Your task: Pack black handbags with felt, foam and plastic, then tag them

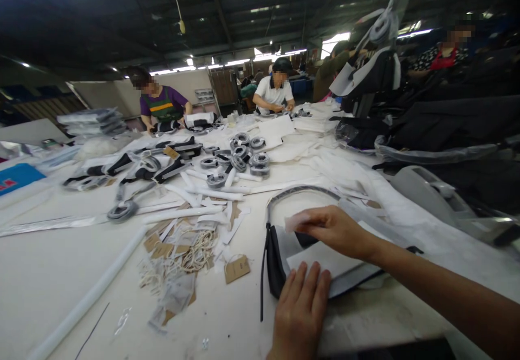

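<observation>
A black bag (276,265) lies in front of me, with white sheets (331,260) over its upper side. Its handle (303,188), wrapped in clear film, arches away from me, and a thin dark strap (262,279) hangs at its left end. My left hand (300,303) rests flat on the near edge of the sheets, fingers stretched out. Above the bag, my right hand (339,233) pinches a small whitish, see-through packet (297,221) whose contents I cannot make out.
Brown cardboard tags (237,269) and a heap of string (199,252) lie left of the bag. Beyond are wrapped strap coils (239,157) and white tubes (213,193). Dark bags (442,127) are piled at the right. Two people (164,103) work across the table.
</observation>
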Demonstrator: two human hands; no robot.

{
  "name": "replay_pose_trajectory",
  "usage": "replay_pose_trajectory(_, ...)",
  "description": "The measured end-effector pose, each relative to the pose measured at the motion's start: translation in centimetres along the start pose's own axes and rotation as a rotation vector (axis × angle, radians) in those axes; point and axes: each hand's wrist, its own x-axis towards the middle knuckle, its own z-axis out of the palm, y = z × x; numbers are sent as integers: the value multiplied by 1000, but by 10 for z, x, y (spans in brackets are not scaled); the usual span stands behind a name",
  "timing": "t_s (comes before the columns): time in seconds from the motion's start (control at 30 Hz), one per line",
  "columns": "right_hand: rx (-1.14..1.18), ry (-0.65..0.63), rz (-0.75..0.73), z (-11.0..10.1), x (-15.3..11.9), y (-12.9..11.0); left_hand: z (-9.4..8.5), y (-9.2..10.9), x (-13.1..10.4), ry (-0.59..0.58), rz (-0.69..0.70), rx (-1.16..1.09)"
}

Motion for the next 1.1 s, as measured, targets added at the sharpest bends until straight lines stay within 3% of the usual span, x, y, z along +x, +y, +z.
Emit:
replay_pose_trajectory(0.2,-67,-72,-55,20,-43,9,1,3,2,60,-45,-51)
replay_pose_trajectory(0.37,-83,-88,-248,22,-64,5,1,4,2,96,-106,-113)
replay_pose_trajectory(0.57,-81,-104,-353,24,-85,16,1,0,-5,24,-107,-198)
replay_pose_trajectory(0.8,-56,-121,-399,24,-97,22,0,-8,-9,-16,-159,-316)
replay_pose_trajectory(1.1,-324,-267,-599,30,-106,39,0,-10,-21,-3,-247,-348)
